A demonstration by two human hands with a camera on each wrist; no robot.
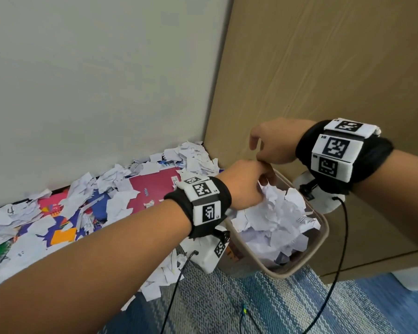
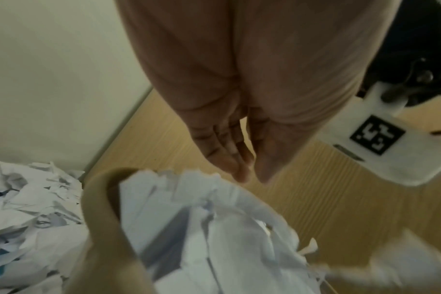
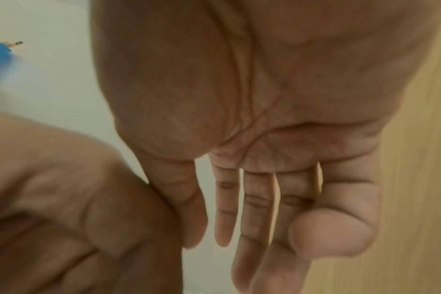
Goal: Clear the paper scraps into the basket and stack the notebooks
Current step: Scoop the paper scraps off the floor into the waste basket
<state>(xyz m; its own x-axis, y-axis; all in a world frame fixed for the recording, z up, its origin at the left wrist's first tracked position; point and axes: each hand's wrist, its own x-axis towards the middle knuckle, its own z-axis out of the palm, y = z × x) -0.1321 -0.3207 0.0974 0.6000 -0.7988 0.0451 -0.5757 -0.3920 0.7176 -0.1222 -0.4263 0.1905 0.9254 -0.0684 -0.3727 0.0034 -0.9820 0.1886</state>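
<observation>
Both hands hovered over the basket point(image 1: 322, 227) at lower centre of the head view: the left hand point(image 1: 245, 183) had its fingers point(image 2: 227, 155) straight and pressed together, holding nothing, and the right hand point(image 1: 274, 141) had its fingers point(image 3: 257, 199) slack, slightly parted and empty. The paper scraps point(image 1: 111, 189), piled in the basket and strewn at centre left over the notebooks point(image 1: 152, 189), were judged light, limp and prone to scatter, best gathered in cupped handfuls. The notebooks were judged flat and stiff, best taken by an edge; cover print on the pink one was too small to read.
</observation>
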